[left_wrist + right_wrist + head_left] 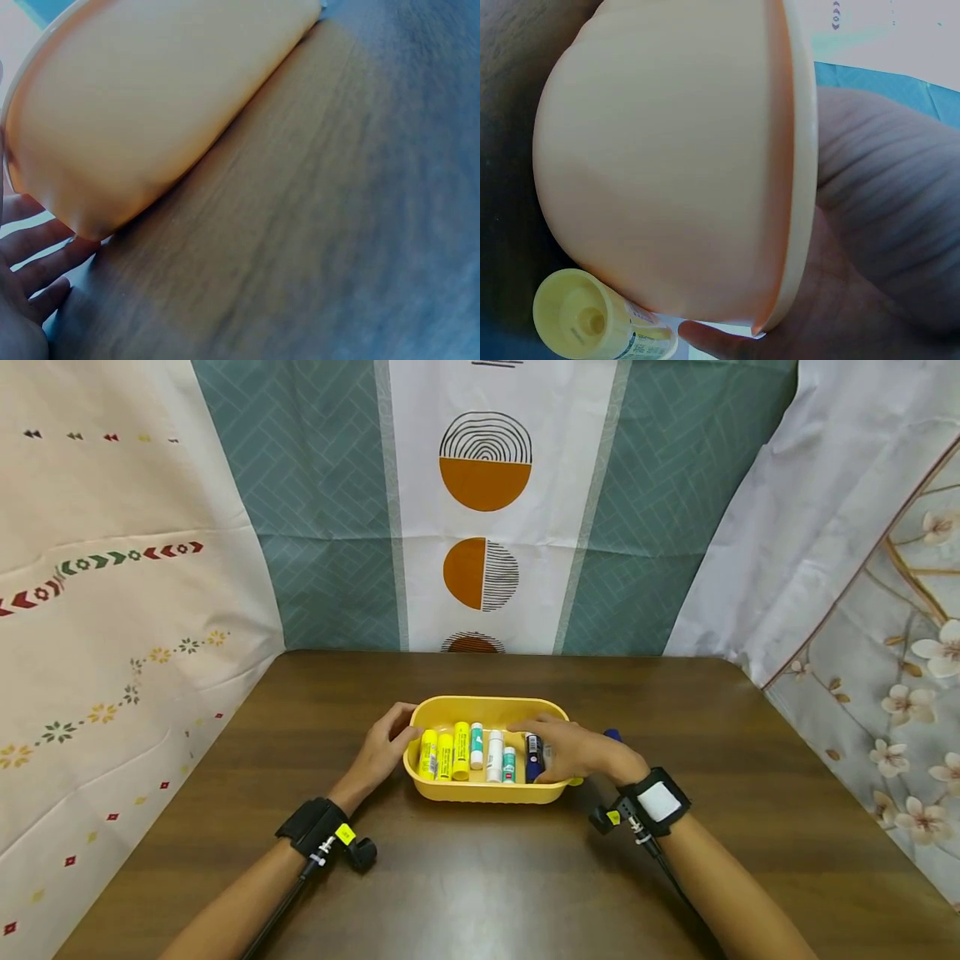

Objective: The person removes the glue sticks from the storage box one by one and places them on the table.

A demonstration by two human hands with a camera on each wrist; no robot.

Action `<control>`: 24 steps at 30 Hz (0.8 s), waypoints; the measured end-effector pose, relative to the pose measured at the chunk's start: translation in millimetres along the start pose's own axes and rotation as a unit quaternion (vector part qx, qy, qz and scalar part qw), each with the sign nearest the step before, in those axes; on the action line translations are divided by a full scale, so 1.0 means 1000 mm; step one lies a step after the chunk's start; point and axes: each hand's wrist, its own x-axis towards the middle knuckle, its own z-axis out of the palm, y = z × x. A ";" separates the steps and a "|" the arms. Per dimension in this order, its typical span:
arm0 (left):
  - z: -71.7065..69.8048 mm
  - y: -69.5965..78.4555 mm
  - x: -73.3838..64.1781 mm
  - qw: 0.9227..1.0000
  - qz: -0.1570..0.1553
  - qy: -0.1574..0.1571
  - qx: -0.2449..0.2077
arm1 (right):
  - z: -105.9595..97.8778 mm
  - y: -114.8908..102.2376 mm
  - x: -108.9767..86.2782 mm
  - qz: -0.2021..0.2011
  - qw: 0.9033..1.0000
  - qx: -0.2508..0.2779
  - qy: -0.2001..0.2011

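The bench (465, 877) lies open before the basket (487, 793), between the forearms (247, 893), and behind it up to the cloth (483, 568), while left fingers (56, 265) block one end, right fingers (534, 727) and a yellow stick (592, 316) the other.

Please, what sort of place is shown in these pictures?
It seems to be an indoor recording corner: patterned cloths hang behind and beside a brown table, and small wrist cameras are worn.
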 end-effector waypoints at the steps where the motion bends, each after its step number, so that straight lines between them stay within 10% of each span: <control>1: 0.001 0.000 -0.001 1.000 -0.002 -0.001 -0.001 | 0.001 0.001 -0.001 -0.001 1.000 0.002 0.000; 18: 0.002 0.004 -0.001 1.000 -0.010 0.006 -0.003 | 0.000 0.000 -0.001 -0.001 1.000 0.006 0.009; 24: -0.002 0.027 -0.007 1.000 -0.017 -0.008 0.004 | 0.001 0.000 -0.001 -0.005 1.000 0.018 0.014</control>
